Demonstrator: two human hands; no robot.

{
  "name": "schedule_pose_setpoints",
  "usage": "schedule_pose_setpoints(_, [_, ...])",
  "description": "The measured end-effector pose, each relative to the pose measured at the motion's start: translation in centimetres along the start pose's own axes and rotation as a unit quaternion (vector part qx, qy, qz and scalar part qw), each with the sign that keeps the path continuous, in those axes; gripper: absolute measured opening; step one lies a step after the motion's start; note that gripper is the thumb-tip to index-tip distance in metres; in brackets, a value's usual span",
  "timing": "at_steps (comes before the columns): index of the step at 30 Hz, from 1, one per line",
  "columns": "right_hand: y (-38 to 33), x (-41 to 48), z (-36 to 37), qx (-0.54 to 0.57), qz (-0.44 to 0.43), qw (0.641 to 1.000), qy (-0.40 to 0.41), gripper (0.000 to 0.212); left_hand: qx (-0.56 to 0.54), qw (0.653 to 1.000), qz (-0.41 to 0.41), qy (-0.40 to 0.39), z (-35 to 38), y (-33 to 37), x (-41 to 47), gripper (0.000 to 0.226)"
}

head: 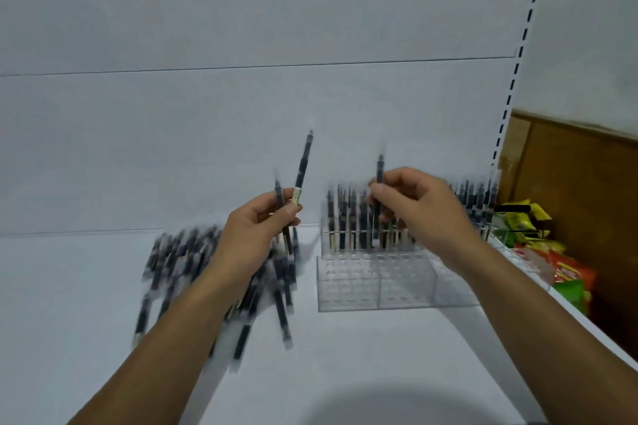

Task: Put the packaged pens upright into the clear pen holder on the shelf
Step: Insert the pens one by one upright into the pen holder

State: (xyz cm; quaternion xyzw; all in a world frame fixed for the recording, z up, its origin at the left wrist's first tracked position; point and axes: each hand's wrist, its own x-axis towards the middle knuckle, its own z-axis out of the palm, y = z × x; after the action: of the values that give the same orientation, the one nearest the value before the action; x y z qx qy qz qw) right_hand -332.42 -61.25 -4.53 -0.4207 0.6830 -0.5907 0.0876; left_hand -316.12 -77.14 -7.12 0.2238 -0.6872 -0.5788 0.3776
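Black pens (193, 269) in clear sleeves lie heaped on the white shelf (69, 286) at the left. Above them the left hand (257, 228) pinches two spares (303, 162), its grip closed round both. The right hand (414, 207) holds one pen (380, 166) upright, grip closed on its barrel, over the clear holder (379, 283), whose back rows look full. Best to line the tip over an empty hole, keep it vertical and lower gently, so the sleeve does not snag. Bright packets (538, 241) sit far right.

fig. 1 | i see a white shelf (379, 355) | packaged pens (172, 252) heaped loose at left | clear pen holder (379, 283) standing at right
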Motion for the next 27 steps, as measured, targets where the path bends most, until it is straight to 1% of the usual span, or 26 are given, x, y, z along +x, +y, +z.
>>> schedule_pose_setpoints(2, [0.5,1.2,-1.5,-0.010,-0.013,0.999,0.029,0.008,-0.017,0.999,0.024,-0.026,1.5,-0.1,0.9,0.021])
schedule_pose_setpoints(5, [1.5,3.0,-2.7,-0.020,-0.023,0.998,0.057,0.008,0.005,0.995,0.072,-0.064,3.5,-0.2,2.4,0.022])
schedule_pose_setpoints(7, [2.4,4.0,-2.8,-0.027,-0.029,0.997,0.062,0.009,0.011,0.993,0.091,-0.071,4.5,-0.5,3.0,0.023])
schedule_pose_setpoints(11, [4.8,4.7,-2.5,-0.070,-0.031,0.994,0.082,0.010,0.006,0.990,0.119,-0.072,5.3,-2.6,2.8,0.022])
schedule_pose_setpoints(15, [6.0,4.4,-2.5,-0.147,-0.049,0.983,0.096,0.010,0.042,0.984,0.143,-0.097,5.7,-3.6,2.7,0.023])
schedule_pose_setpoints(20, [5.9,4.0,-3.1,-0.163,-0.047,0.979,0.116,0.005,0.070,0.980,0.149,-0.111,5.7,-4.5,2.4,0.023])
schedule_pose_setpoints(23, [6.2,3.8,-3.2,-0.200,-0.039,0.973,0.106,0.005,0.068,0.980,0.158,-0.103,5.6,-4.9,2.3,0.022])
schedule_pose_setpoints(27, [6.4,3.5,-2.4,-0.262,0.000,0.965,0.029,0.007,0.081,0.978,0.170,-0.091,5.7,-5.0,2.5,0.022])
